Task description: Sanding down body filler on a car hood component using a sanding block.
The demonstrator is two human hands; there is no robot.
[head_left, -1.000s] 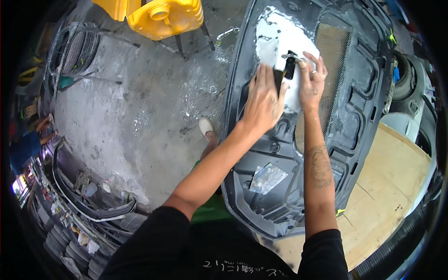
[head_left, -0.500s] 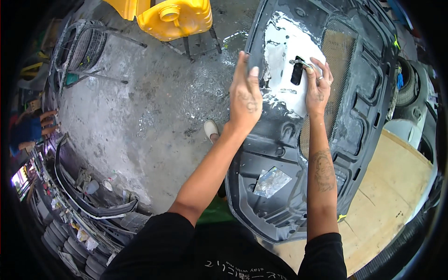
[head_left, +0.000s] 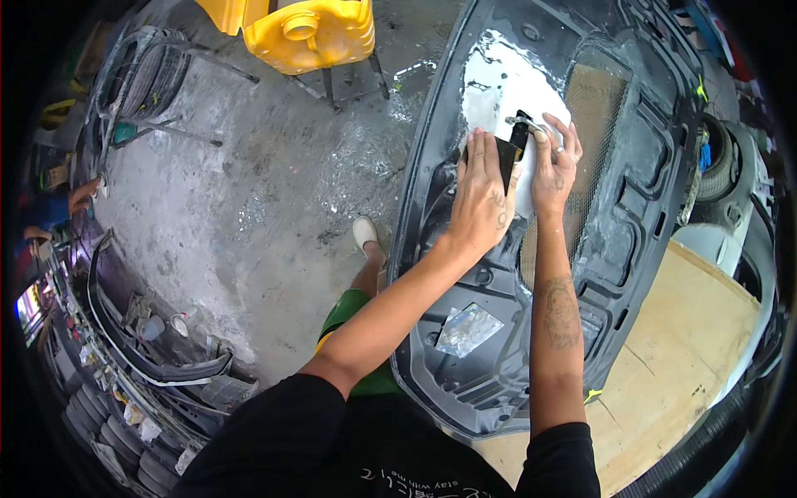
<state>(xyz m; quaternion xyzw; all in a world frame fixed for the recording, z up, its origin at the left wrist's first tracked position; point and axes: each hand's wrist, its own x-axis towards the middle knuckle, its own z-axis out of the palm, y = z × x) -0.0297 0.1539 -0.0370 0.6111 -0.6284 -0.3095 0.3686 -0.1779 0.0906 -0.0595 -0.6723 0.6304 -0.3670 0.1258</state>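
A large black car hood panel (head_left: pixel 465 286) lies with its ribbed underside up, a smooth white patch (head_left: pixel 490 75) on its upper part. My left hand (head_left: pixel 483 195) lies on the patch's lower left, its fingers pressed over a dark flat rectangular piece (head_left: pixel 506 162) whose exact kind I cannot make out. Just right of it, my right hand (head_left: pixel 556 170) pinches a small hooked metal piece (head_left: pixel 525 123) at the dark slot in the white patch. Its other fingers curl above the panel.
A shiny crumpled silvery sheet (head_left: pixel 469 329) lies on the panel's near part. To the right is a wooden board (head_left: pixel 664 349). A yellow jug (head_left: pixel 311 37) rests on a stand at the top. Tires (head_left: pixel 149 79) and a curved bumper strip (head_left: pixel 124 336) line the left.
My left hand has moved right and down onto the white patch, with the dark flat piece now showing its face. The right hand stays at the hooked metal piece. The whole view has shifted slightly.
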